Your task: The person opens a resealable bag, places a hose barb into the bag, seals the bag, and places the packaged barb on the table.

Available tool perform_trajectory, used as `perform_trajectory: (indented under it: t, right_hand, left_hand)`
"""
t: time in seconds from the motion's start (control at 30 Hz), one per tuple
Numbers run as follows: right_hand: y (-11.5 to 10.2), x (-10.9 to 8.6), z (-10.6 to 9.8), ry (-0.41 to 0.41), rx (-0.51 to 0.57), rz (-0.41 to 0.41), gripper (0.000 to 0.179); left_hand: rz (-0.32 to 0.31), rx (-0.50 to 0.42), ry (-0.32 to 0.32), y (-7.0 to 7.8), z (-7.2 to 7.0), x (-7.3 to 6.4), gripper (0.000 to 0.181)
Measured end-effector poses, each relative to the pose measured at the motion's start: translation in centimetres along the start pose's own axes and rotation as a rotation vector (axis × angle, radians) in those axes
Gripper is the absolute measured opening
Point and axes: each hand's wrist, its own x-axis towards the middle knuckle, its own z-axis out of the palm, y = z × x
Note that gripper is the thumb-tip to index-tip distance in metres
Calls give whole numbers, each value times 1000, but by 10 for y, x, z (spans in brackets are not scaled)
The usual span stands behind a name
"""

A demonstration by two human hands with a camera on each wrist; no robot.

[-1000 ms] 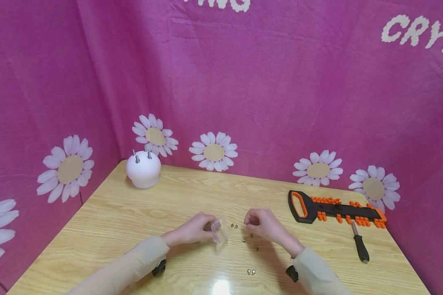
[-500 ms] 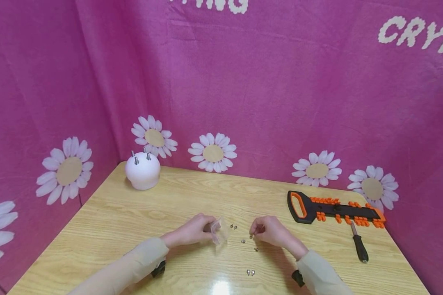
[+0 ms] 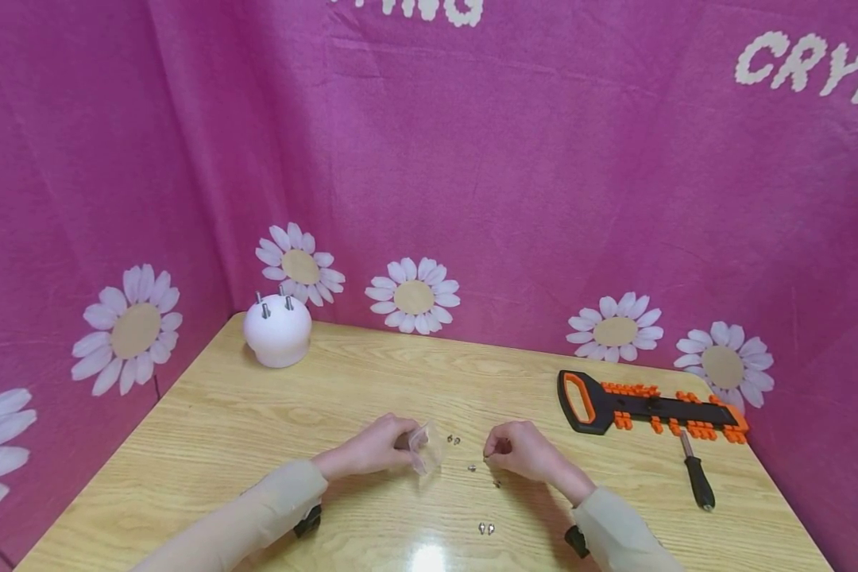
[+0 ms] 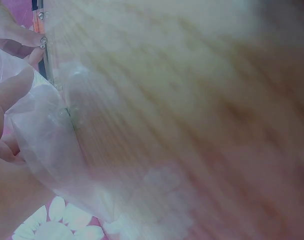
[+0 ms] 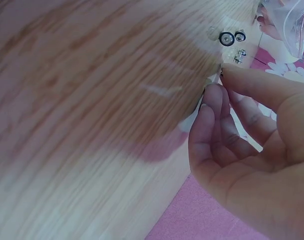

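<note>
My left hand [image 3: 377,443] grips a clear plastic bag [image 3: 427,450] by one side, its mouth turned toward the right hand. The bag's film also fills the left part of the left wrist view. To the right, my right hand [image 3: 527,451] is low over the table, thumb and forefinger pinching a small metal screw [image 4: 43,43] at their tips. More loose screws lie around it: a pair [image 3: 454,439] between bag and right hand, one [image 3: 471,468] to its left, one [image 3: 497,484] under the wrist, and a pair [image 3: 486,528] nearer the front.
A white rounded object [image 3: 279,334] with metal posts on top stands at the back left. At the right lie a black and orange handled tool [image 3: 629,403] and a screwdriver [image 3: 697,475]. A magenta cloth [image 3: 472,199] with daisies rises behind the wooden table [image 3: 372,373].
The right hand has come down and slightly right, and its fingertips have closed on a screw that lay on the table. The left hand and the bag have stayed in place.
</note>
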Motion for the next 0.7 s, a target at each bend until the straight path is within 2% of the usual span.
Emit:
perform_trajectory:
  t: [0.47,0.7]
  right_hand:
    - [-6,4,-5,41,17,-18,11]
    - [-27,15,-4,78,48,-109,9]
  left_hand:
    - [-8,-4,-5,1,0,2,22]
    - [2,-2,-3,-1,0,2,22]
